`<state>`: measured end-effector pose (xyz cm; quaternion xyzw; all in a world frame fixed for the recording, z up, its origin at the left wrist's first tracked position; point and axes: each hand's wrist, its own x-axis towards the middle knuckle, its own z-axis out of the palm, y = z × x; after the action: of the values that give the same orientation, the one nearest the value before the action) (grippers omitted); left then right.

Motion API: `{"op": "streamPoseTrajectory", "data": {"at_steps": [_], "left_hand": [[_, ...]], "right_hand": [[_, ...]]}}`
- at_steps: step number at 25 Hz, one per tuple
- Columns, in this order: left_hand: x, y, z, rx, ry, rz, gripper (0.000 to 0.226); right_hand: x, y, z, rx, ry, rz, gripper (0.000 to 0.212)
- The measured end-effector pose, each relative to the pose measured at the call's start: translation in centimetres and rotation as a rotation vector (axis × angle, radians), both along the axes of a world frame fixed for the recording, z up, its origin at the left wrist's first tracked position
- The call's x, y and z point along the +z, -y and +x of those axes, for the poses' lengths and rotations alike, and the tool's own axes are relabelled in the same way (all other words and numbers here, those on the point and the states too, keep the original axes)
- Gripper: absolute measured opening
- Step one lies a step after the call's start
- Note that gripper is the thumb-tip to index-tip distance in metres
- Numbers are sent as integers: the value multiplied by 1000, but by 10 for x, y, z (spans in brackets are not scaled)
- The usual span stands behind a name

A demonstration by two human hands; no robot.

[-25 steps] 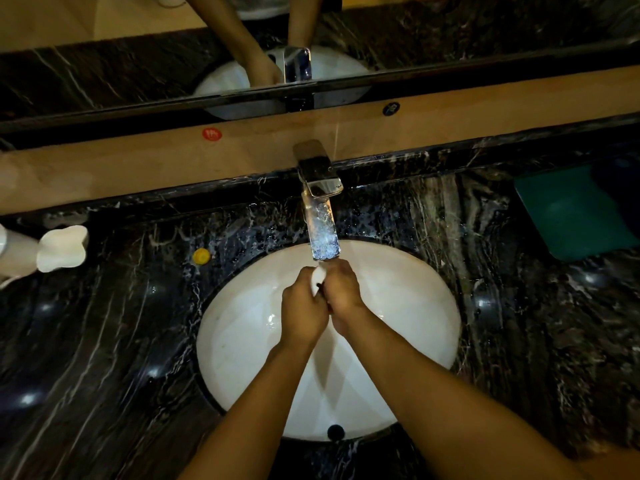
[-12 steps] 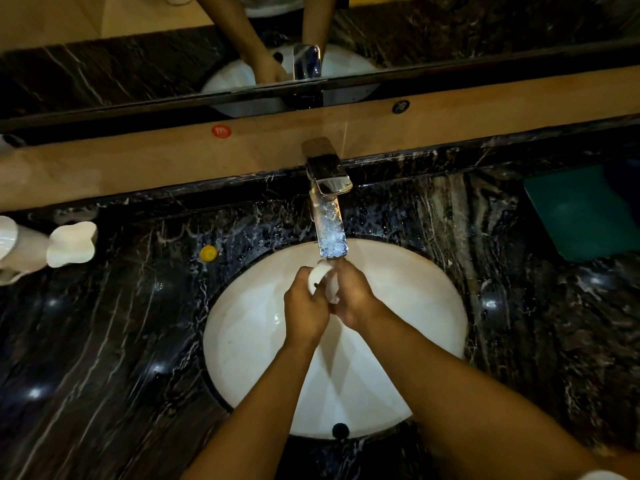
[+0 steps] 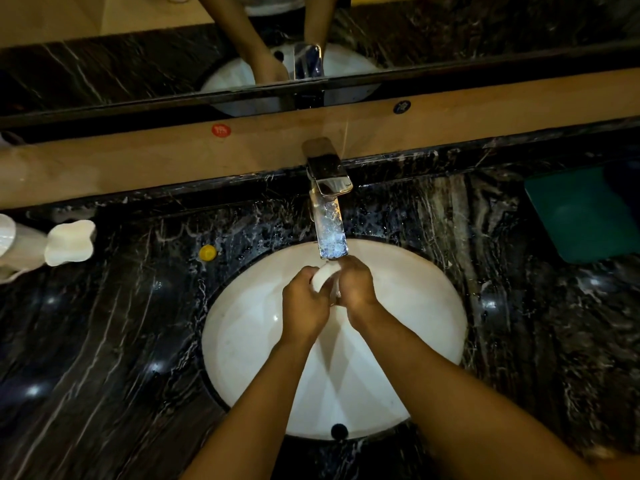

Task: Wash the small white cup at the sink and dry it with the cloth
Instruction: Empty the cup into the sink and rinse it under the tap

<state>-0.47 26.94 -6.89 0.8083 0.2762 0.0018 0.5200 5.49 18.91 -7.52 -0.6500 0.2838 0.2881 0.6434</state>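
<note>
Two bare hands meet over a white oval sink (image 3: 433, 306), seen from above in dim, warm light. The left hand (image 3: 303, 306) and the right hand (image 3: 356, 285) are both wrapped around a small white cup (image 3: 323, 277), which is held between them just below the spout of a chrome faucet (image 3: 329, 216). Only a sliver of the cup shows between the fingers. The spout's lower end glows bluish-white and sits right above the cup.

The sink is set into a black marble counter (image 3: 104, 341) with pale veins, wet with droplets around the faucet. A small round yellow object (image 3: 207, 252) lies on the counter to the left of the basin. Further left, at the frame's edge, stand white ceramic pieces (image 3: 69, 242). A folded teal cloth (image 3: 585, 213) lies on the counter to the far right, well apart from the hands.

Behind the faucet runs a tan ledge (image 3: 138, 161) bearing a round red sticker (image 3: 221, 129) and a round dark blue sticker (image 3: 401, 106); their markings are too small to read. Above it, a mirror (image 3: 104, 71) reflects the arms, faucet and basin.
</note>
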Motion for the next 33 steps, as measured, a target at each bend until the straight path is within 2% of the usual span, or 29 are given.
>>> {"op": "streamPoseTrajectory", "data": {"at_steps": [3, 5, 7, 8, 10, 13, 15, 17, 19, 23, 28, 31, 33], "left_hand": [[-1, 0, 3, -89, -18, 86, 19], [-1, 0, 5, -99, -18, 104, 24], [2, 0, 4, -40, 0, 46, 22], [3, 1, 3, -6, 18, 9, 21], [3, 5, 0, 51, 64, -79, 19], [5, 8, -3, 107, 98, -175, 17], [4, 7, -4, 126, 97, -196, 18], [5, 5, -3, 131, 84, -154, 24], [5, 4, -1, 153, 71, -123, 29], [7, 4, -1, 144, 106, -165, 27], [6, 5, 3, 184, 82, -156, 29], [6, 2, 3, 142, 119, -167, 29], [5, 0, 5, 115, 107, -175, 23]], "right_hand": [[-2, 0, -10, 205, 306, -196, 15], [-5, 1, -19, 259, 365, -158, 13], [-4, 4, -19, 150, 277, -34, 30], [-1, 6, -17, 95, 193, 23, 32], [3, 8, -13, 7, 9, 153, 21], [7, 7, -7, -87, -132, 244, 26], [8, 4, -6, -46, -127, 237, 25], [10, 0, -9, 84, -57, 183, 20], [12, -3, -10, 156, -26, 132, 25], [12, -1, -1, 63, -98, 123, 27], [10, -8, -4, 135, 31, 45, 18], [8, -5, 5, 13, -72, 8, 22], [7, -2, 8, 29, -63, -52, 24]]}}
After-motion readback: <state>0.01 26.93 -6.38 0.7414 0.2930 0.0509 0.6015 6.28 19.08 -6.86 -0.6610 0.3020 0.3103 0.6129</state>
